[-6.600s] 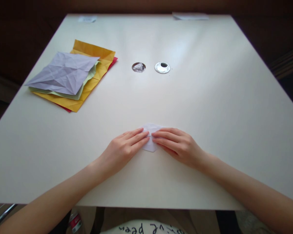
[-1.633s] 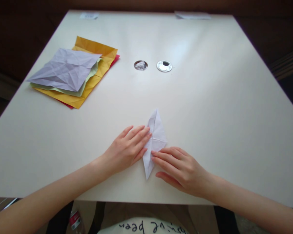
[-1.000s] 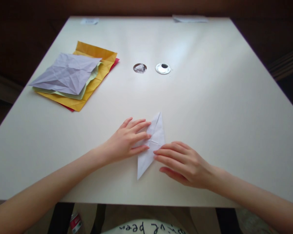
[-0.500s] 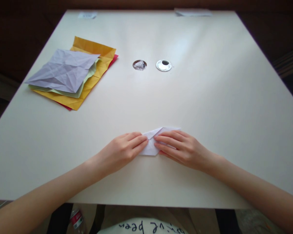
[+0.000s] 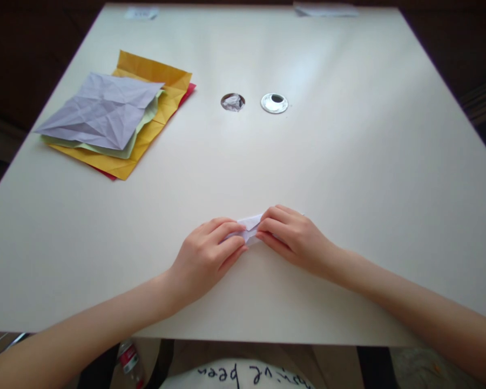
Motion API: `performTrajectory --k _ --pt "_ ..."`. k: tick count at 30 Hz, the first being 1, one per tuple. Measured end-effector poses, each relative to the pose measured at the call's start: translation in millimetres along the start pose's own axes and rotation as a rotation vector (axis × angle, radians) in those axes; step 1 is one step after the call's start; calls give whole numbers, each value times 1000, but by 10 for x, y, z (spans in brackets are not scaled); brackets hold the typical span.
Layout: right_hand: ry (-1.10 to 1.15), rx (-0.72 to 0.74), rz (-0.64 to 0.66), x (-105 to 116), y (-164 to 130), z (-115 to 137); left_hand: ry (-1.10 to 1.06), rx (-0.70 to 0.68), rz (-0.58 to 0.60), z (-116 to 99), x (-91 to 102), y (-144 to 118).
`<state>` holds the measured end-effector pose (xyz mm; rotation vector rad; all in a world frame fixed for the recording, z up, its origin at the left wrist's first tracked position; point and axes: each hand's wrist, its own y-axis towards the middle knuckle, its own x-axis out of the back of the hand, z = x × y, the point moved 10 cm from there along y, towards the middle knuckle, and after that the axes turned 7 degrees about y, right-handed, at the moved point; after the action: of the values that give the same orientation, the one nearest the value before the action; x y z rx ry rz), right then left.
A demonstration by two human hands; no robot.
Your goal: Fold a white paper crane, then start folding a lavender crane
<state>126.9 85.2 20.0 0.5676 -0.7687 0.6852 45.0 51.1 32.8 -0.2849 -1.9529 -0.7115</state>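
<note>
A small folded piece of white paper [image 5: 250, 222] lies on the table near its front, mostly covered by my fingers. My left hand [image 5: 210, 248] grips its left part, fingertips close to the middle fold. From the other side my right hand [image 5: 294, 232] presses and pinches the right part, with a sliver of paper poking out beyond the knuckles. Between the two sets of fingertips a narrow strip with a slanted flap shows. The thumbs and the underside of the paper are hidden.
On the left of the white table [image 5: 328, 162] lies a stack of creased sheets: lilac [image 5: 105, 108], pale green, yellow [image 5: 154, 127] and red. Two round cable holes [image 5: 274, 103] are set in the tabletop. A bottle [image 5: 130, 362] stands below the front edge.
The lower edge of the white paper, flat before, is now folded up toward the middle. My fingers have curled in closer around it. The view has tilted slightly.
</note>
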Motion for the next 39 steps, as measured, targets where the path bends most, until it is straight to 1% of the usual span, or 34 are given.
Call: performTrajectory --k 3,7,14,18,29,34,39 --pt "-6 -61 20 -46 14 -41 -27 30 -11 40 -17 4" --pt "19 -85 -11 -40 -3 -45 -19 21 -27 36 -32 2" --pt "61 -138 -28 -38 12 -81 -35 62 -5 75 -48 11" --pt "67 -142 -34 -29 26 -81 -23 52 -8 65 -36 19" --pt "88 -159 9 -53 55 -75 50 13 -18 19 -41 20" --pt "79 -176 4 -60 53 -92 111 -56 -16 -22 -57 -10" --pt "103 -205 -9 -71 23 -145 275 -186 -4 -159 -87 -69"
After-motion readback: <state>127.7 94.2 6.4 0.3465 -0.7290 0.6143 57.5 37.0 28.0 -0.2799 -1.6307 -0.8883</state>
